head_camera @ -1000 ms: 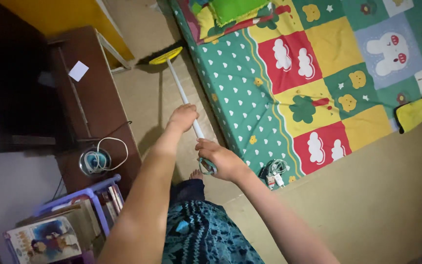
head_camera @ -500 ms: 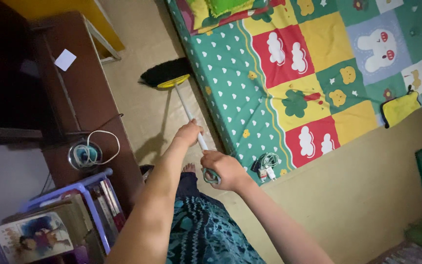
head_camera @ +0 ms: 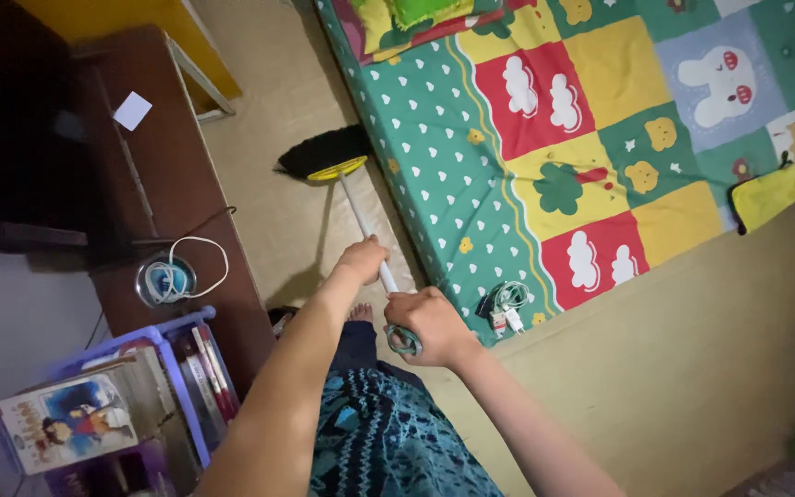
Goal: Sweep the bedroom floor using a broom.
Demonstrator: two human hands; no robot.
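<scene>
Both hands grip a broom (head_camera: 361, 216): left hand (head_camera: 362, 260) closed around the white stick, right hand (head_camera: 430, 324) closed on its end. Its black head lies on the floor at 11 o'clock, beside the mattress (head_camera: 434, 138). Sweeping seems in progress. A white square card (head_camera: 132, 110) lies on the desk (head_camera: 177, 184) at 10 o'clock.

A home bedroom: a mattress (head_camera: 545, 147) in a bright patchwork sheet lies on the floor (head_camera: 287, 212), beside a dark wooden cabinet (head_camera: 167, 202) and a bookshelf (head_camera: 177, 387).
</scene>
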